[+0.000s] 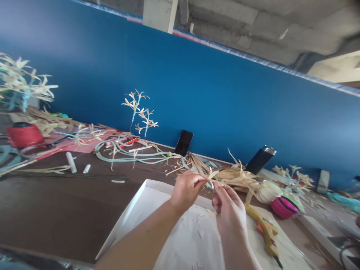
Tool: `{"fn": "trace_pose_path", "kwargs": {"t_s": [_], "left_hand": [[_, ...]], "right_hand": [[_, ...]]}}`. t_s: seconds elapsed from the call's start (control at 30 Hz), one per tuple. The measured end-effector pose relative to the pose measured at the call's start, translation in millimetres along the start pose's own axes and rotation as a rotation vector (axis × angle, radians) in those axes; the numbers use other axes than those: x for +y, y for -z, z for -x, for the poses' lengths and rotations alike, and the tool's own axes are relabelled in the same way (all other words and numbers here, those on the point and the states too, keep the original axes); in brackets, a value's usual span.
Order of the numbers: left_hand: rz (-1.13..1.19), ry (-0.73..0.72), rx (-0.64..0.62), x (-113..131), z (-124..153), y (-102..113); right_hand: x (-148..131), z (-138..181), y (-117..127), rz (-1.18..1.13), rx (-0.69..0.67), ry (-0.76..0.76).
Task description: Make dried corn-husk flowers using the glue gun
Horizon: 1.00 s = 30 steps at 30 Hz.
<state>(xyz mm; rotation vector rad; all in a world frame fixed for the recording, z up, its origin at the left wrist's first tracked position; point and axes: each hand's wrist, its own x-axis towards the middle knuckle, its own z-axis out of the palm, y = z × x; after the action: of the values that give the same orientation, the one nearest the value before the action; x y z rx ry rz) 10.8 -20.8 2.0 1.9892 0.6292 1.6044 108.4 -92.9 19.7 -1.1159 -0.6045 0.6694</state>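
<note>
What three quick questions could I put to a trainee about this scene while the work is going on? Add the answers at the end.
1. Multiple choice: what do the left hand and right hand hold between them?
A) a pair of scissors
B) a pale flower
C) a spoon

2. True or false: the yellow glue gun lies to the right of the white tray.

3. Fill in the blank: a dark ____ stands upright in front of the blue wall, to the left of the bottle.

Key: 1 B; 2 true; 3 phone.
</note>
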Motion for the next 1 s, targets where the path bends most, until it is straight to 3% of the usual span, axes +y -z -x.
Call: {"fn": "trace_pose_path", "kwargs": {"t_s": [0.37, 0.57, 0.77, 1.0], "left_hand": [[0.036, 0.079, -0.065, 3, 2, -4], [0.052, 0.135, -0.030, 3, 0, -2], [0.044, 0.142, -0.032, 3, -2, 0], [0.097, 0.079, -0.094, 4, -1, -2]], "right_hand": [[-6, 2, 11, 0.088, 0.012, 0.041], [-3, 7, 17, 0.149, -0.034, 0.098], [-14, 2, 22, 0.192, 0.043, 0.127], [-31, -15, 15, 0.286, -0.081, 0.058]]}}
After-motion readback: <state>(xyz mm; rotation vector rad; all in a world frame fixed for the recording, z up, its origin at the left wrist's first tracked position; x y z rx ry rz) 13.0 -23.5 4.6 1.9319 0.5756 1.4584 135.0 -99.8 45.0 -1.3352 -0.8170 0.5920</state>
